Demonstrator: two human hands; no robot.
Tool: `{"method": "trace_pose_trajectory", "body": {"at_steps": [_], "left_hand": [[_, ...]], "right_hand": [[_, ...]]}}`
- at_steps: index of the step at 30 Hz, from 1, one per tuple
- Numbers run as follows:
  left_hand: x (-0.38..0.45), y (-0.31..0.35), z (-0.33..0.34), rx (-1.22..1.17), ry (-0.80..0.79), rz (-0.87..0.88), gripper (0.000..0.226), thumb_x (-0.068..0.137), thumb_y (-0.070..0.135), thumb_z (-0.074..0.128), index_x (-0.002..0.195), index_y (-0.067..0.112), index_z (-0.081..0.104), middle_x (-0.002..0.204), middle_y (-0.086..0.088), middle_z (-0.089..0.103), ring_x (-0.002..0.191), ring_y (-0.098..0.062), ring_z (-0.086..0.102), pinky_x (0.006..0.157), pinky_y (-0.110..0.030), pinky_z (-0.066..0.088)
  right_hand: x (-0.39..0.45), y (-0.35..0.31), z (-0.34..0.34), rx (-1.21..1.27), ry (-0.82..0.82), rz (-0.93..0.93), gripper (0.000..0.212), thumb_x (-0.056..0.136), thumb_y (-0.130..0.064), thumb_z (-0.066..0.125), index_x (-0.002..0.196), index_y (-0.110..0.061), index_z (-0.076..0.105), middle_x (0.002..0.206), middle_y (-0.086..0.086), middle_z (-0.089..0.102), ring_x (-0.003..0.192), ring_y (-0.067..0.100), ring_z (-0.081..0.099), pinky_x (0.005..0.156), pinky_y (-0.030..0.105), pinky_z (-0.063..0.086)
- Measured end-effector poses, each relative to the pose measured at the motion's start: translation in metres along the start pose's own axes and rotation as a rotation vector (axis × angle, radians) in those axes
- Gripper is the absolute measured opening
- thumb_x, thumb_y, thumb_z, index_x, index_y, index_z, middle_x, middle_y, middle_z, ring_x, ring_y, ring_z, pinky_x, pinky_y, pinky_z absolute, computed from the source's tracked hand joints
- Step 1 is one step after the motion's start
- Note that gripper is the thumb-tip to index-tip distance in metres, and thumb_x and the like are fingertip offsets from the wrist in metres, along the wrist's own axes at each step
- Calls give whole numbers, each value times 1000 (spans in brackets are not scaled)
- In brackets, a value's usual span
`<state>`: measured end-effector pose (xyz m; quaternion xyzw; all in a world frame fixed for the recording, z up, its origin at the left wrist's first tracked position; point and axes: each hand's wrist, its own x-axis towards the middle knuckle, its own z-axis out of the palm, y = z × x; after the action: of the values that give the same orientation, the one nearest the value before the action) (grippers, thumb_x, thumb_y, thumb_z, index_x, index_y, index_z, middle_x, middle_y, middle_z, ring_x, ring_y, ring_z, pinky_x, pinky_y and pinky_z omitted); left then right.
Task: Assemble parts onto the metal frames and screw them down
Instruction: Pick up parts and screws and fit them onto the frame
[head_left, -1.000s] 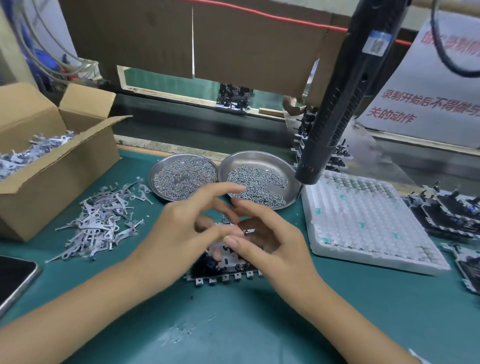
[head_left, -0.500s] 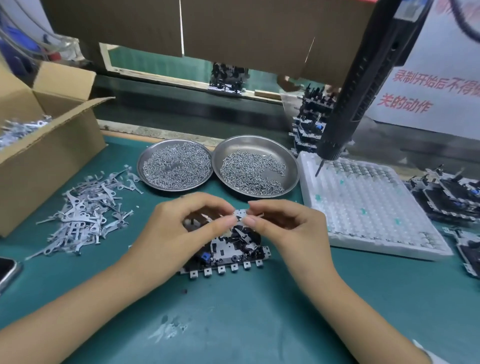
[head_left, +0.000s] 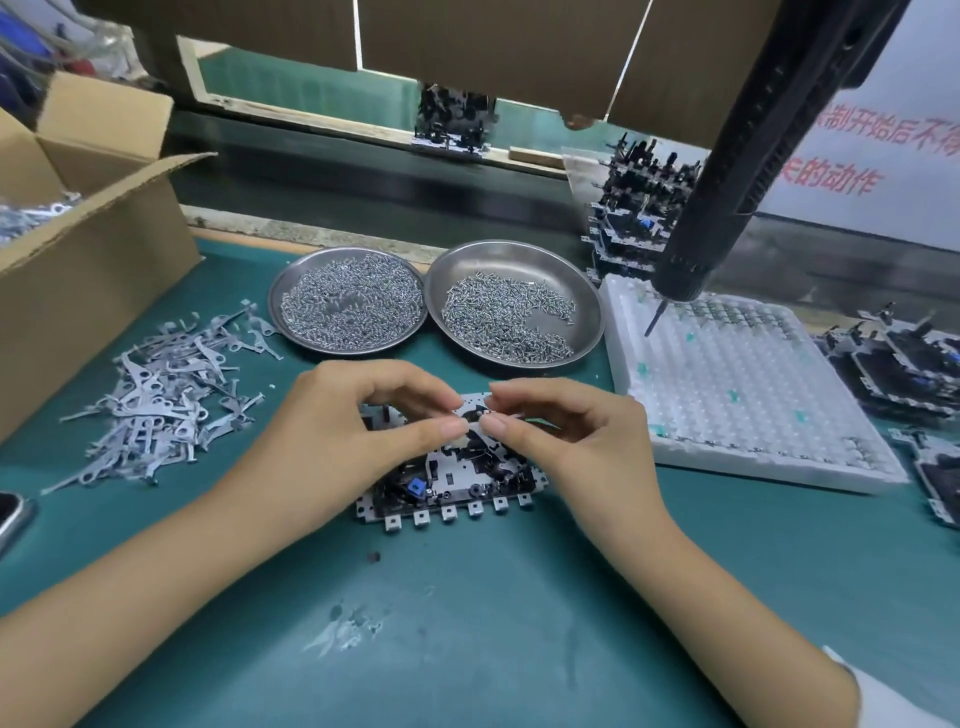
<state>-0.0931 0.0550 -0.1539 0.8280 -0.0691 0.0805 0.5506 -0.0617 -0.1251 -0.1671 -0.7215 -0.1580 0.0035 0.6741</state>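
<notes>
We see the left hand (head_left: 358, 421) and right hand (head_left: 566, 436) fingertip to fingertip, both pinching a small part (head_left: 474, 427) (too tiny to identify) over the metal frame (head_left: 447, 493) at table centre; screw dishes (head_left: 514, 260) at 12 o'clock, loose metal levers (head_left: 166, 400) at 9.

A matt green mat (head_left: 467, 623), scuffed pale in one patch, covers the bench under both hands. Beneath the fingertips lies a metal frame (head_left: 452, 483) of dull silver sheet carrying black plastic parts. Just beyond the hands sit two shiny steel dishes (head_left: 587, 322) of bright metal screws (head_left: 348, 306). Left of the left hand (head_left: 343, 431) lies a heap of flat grey stamped metal pieces (head_left: 161, 395), beside a brown corrugated cardboard box (head_left: 98, 270). Right of the right hand (head_left: 576, 441) is a white, bumpy foam tray (head_left: 737, 395).
</notes>
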Motion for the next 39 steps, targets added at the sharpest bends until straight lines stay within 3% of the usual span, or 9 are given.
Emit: {"method": "trace_pose_trajectory", "body": {"at_steps": [7, 10, 15, 18, 23, 29, 35, 39], "left_hand": [[1, -2, -5, 66, -171, -164, 17, 69, 21, 81, 76, 35, 74, 70, 7, 72, 63, -6, 64, 63, -14, 49], [2, -2, -6, 67, -194, -178, 17, 69, 23, 82, 77, 37, 74, 67, 7, 71, 56, 1, 54, 55, -9, 44], [2, -3, -9, 41, -222, -227, 18, 65, 28, 83, 78, 34, 73, 69, 6, 72, 57, 0, 50, 60, -15, 46], [3, -3, -9, 15, -221, -260, 13, 64, 22, 84, 73, 24, 75, 68, 3, 73, 55, -1, 51, 57, -13, 45], [2, -3, -9, -4, -212, -280, 15, 66, 22, 83, 77, 21, 74, 66, 2, 72, 53, -2, 50, 54, -13, 44], [0, -2, -8, -4, -223, -280, 15, 65, 27, 83, 77, 25, 74, 67, 2, 72, 54, -3, 50, 55, -12, 44], [-1, -3, -6, 35, -211, -267, 14, 69, 22, 82, 80, 23, 73, 68, 3, 72, 55, -4, 48, 56, -12, 44], [-2, -4, -6, 25, -221, -281, 18, 68, 24, 81, 84, 26, 72, 69, 5, 72, 56, -4, 46, 57, -14, 44]], "right_hand": [[-3, 4, -7, -425, -226, -166, 18, 80, 0, 72, 89, -15, 77, 83, -7, 72, 78, 2, 64, 75, 14, 47], [-5, 4, -9, -465, -253, -190, 19, 80, 0, 70, 91, -15, 77, 82, -9, 70, 82, 3, 62, 78, 17, 47], [-5, 2, -16, -490, -338, -200, 23, 79, -2, 68, 94, -17, 77, 80, -5, 67, 82, 9, 61, 78, 25, 48], [-6, 2, -15, -503, -349, -233, 19, 77, -7, 72, 93, -16, 77, 80, 3, 67, 78, 12, 61, 76, 30, 50], [-7, 5, -14, -537, -344, -287, 19, 74, -5, 79, 91, -14, 77, 79, 6, 69, 78, 15, 61, 73, 34, 51], [-7, 6, -14, -559, -349, -305, 19, 74, -8, 80, 91, -14, 77, 81, 7, 70, 79, 14, 61, 74, 28, 51], [-10, 11, -11, -568, -328, -409, 15, 74, -3, 77, 87, -9, 77, 73, 3, 69, 77, 11, 59, 68, 14, 46], [-15, 16, -8, -660, -261, -499, 14, 77, -2, 74, 91, -4, 75, 82, 4, 70, 78, 20, 62, 73, 24, 50]]}}
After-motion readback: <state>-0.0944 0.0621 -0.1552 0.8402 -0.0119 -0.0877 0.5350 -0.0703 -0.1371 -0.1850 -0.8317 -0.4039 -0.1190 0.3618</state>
